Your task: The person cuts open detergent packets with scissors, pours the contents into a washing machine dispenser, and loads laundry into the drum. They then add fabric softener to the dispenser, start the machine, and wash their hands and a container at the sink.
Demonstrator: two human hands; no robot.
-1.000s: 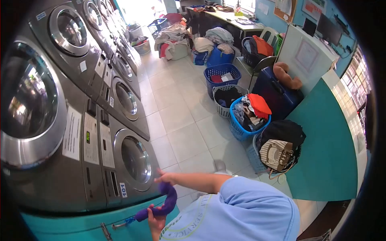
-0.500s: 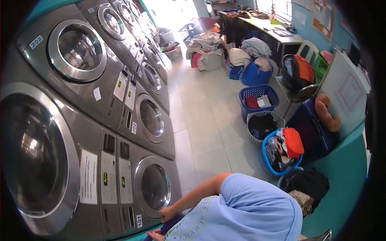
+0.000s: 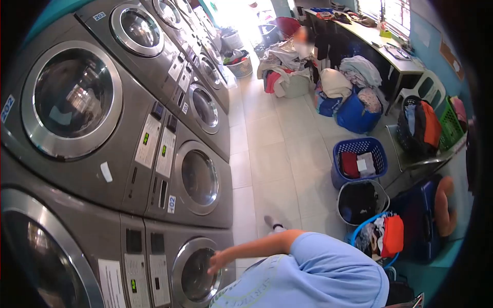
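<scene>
My right arm, coming out of a light blue sleeve, stretches left toward the dryers. My right hand [image 3: 214, 262] is in front of the round glass door [image 3: 196, 269] of the lowest machine; contact with it cannot be told. The fingers look loosely spread and hold nothing I can see. My left hand is out of view, below the frame or behind the shirt [image 3: 308, 272]. Just above the door stands machine 102, with another round door [image 3: 197, 177]. Control panels [image 3: 136, 280] with green displays are left of the lowest door.
Stacked grey machines line the left wall. On the right stand a dark blue basket [image 3: 354, 174], a grey basket [image 3: 341, 210] and a light blue basket [image 3: 359, 228], all holding clothes. Laundry piles [image 3: 290, 66] and a partly hidden person [image 3: 304, 46] are farther back.
My right hand has moved up toward the lowest door. My left hand and the dark purple cloth have left the view. The camera has shifted, and a foot now shows beyond my arm.
</scene>
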